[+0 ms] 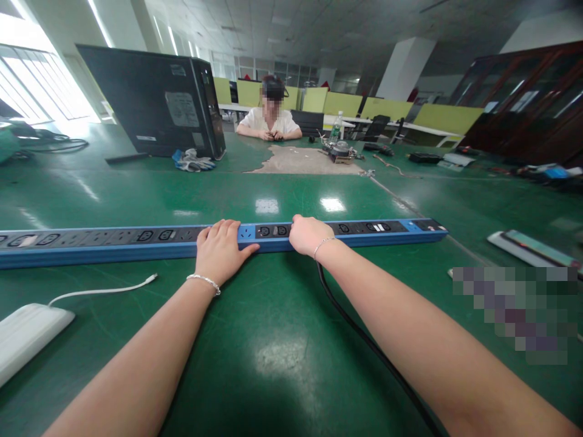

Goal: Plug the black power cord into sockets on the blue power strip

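A long blue power strip (113, 250) with black socket panels lies across the green table. My left hand (221, 247) rests on top of it, palm down, fingers spread over the sockets and thumb along the front edge. To its right, my right hand (310, 235) is closed at the sockets, gripping the end of a black power cord (348, 312). The plug itself is hidden by my fingers. The cord runs from under my right wrist down towards the bottom edge, beside my forearm.
A white device (31, 340) with a short white cable (104, 291) lies at the left. Further back stand a black computer tower (150, 103), gloves (194, 160) and a bottle (337, 126). Opposite sits a person (271, 121). A flat white-edged object (528, 246) lies right.
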The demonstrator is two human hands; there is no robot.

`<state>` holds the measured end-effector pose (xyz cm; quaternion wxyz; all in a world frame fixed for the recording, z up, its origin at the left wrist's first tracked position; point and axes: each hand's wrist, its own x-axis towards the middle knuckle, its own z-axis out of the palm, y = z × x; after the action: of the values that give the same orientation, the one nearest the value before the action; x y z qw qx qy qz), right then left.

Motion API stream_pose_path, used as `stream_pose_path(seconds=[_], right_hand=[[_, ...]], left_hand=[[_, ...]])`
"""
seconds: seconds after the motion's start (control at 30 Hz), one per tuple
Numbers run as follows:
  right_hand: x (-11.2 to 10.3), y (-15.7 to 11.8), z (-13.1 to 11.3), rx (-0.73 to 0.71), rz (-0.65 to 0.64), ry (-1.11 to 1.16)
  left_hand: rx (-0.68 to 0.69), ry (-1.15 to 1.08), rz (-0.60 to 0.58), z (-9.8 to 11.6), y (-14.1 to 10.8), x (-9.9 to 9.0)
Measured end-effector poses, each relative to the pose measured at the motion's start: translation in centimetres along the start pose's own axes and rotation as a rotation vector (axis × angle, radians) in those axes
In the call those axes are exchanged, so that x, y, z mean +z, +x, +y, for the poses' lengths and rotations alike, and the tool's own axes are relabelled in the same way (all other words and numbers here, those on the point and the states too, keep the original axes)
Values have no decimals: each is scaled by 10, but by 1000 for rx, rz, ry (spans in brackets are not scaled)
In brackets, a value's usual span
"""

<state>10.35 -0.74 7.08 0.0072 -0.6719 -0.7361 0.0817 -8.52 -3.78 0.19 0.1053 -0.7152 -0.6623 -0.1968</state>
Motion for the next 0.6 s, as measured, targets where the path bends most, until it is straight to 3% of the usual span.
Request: stream_pose_path(seconds=[0.17, 0.47, 0.6], right_hand=[[-6, 4, 0, -21, -70, 1], [-2, 3, 0, 2, -22, 14], [-6, 6, 1, -43, -103, 5]], left_hand=[[-3, 0, -7, 0, 1, 0], [0, -7, 1, 0, 1, 0], [3, -3, -6, 0, 1, 0]])
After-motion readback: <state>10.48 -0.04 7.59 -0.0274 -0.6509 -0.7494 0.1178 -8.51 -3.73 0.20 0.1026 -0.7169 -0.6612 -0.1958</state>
